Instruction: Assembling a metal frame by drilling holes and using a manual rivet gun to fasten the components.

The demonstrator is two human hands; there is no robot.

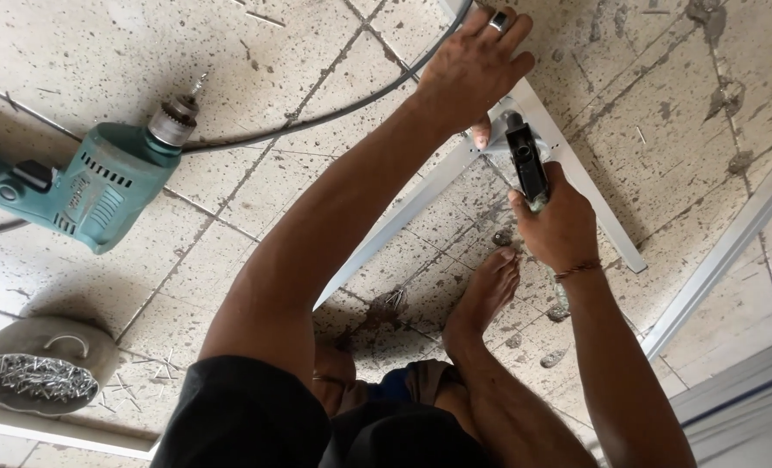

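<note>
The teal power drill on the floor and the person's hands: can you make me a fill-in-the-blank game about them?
1. The teal power drill lies on the tiled ____.
2. The right hand grips a black ____ tool.
3. The left hand presses on the white metal ____.
4. The round grey bowl holds silver ____.

Missing words: floor; rivet; frame; rivets

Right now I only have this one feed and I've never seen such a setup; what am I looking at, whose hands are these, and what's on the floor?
The single picture comes from a camera worn on a person's head, looking down at their own bare hands over a speckled tiled floor. The left hand presses down on the corner of a grey metal frame. The right hand grips a black hand tool at that corner. A bare foot rests nearby. To the left lie a teal electric drill and a bowl of rivets.
</note>
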